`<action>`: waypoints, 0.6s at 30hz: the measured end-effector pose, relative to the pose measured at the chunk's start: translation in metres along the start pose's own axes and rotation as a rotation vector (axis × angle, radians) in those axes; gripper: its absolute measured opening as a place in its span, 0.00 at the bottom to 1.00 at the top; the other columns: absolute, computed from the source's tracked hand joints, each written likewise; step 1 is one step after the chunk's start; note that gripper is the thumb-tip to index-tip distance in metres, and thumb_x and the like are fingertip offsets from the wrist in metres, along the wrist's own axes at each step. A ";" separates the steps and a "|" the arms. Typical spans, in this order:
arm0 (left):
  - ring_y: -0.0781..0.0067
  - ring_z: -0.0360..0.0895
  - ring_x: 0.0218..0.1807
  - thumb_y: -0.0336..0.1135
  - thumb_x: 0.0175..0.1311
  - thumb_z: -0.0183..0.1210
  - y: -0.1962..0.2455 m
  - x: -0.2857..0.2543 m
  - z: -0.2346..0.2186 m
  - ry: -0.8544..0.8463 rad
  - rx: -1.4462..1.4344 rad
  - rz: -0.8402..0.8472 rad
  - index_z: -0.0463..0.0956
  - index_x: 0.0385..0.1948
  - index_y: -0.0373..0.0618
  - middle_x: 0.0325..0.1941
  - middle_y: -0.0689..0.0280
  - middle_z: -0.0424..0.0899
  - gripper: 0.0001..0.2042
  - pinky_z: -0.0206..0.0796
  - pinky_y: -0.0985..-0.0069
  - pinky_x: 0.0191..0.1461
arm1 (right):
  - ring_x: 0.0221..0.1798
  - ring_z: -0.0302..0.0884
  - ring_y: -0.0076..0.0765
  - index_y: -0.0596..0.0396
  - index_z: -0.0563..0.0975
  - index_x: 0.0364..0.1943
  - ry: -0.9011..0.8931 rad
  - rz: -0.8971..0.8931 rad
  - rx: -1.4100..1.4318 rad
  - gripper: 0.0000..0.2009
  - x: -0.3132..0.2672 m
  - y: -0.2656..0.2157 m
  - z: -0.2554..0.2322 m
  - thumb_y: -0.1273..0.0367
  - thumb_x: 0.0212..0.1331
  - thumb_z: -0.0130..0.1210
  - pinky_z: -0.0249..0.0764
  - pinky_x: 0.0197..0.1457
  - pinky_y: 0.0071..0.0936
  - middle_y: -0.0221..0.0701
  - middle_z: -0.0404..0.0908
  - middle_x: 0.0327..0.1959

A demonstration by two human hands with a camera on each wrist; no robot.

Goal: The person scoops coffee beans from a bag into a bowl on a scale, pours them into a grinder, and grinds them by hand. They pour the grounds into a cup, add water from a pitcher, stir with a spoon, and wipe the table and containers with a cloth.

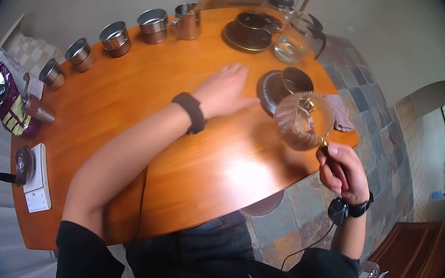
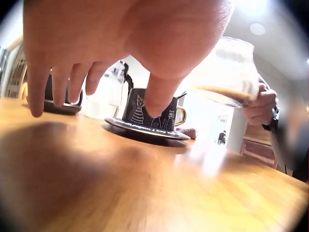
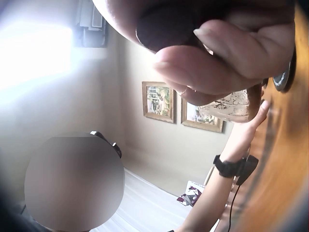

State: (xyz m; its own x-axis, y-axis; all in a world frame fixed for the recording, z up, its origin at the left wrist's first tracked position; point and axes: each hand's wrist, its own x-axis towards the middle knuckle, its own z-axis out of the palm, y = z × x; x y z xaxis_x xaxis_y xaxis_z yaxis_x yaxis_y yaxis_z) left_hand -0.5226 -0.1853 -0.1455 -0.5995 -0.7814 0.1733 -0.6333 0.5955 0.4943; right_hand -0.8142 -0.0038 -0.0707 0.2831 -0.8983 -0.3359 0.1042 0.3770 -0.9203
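Observation:
My right hand [image 1: 347,168] grips the dark handle [image 1: 337,174] of a round glass coffee pot [image 1: 295,129] with a gold-coloured collar. The pot is raised near the table's right edge, and brown liquid shows low in its glass [image 2: 227,93] in the left wrist view. It overlaps a black cup [image 1: 297,80] on a dark lettered saucer [image 1: 267,91] in the head view. White cat drawings and a gold handle mark that cup in the left wrist view. My left hand [image 1: 223,93] hovers over the table left of the saucer, fingers spread, holding nothing.
Another black cup [image 1: 250,25] on a saucer and a glass jug [image 1: 290,49] of clear liquid stand at the back. Several metal cups [image 1: 115,40] line the far-left edge. A white scale [image 1: 38,193], a purple bag [image 1: 7,105] and a cloth [image 1: 342,114] lie near the sides.

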 end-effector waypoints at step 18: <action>0.40 0.61 0.80 0.52 0.46 0.81 0.005 0.005 0.005 -0.160 -0.181 -0.010 0.43 0.79 0.29 0.77 0.36 0.65 0.65 0.53 0.60 0.83 | 0.08 0.58 0.19 0.65 0.74 0.35 0.099 -0.051 0.119 0.18 -0.060 0.045 -0.018 0.61 0.77 0.48 0.54 0.12 0.19 0.30 0.69 0.11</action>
State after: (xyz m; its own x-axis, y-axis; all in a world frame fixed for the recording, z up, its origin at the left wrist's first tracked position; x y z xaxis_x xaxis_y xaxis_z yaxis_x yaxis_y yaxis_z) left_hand -0.5312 -0.1850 -0.1469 -0.6727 -0.7390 0.0380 -0.5502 0.5338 0.6421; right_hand -0.8440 0.0629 -0.0955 0.1797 -0.9328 -0.3125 0.2295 0.3487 -0.9087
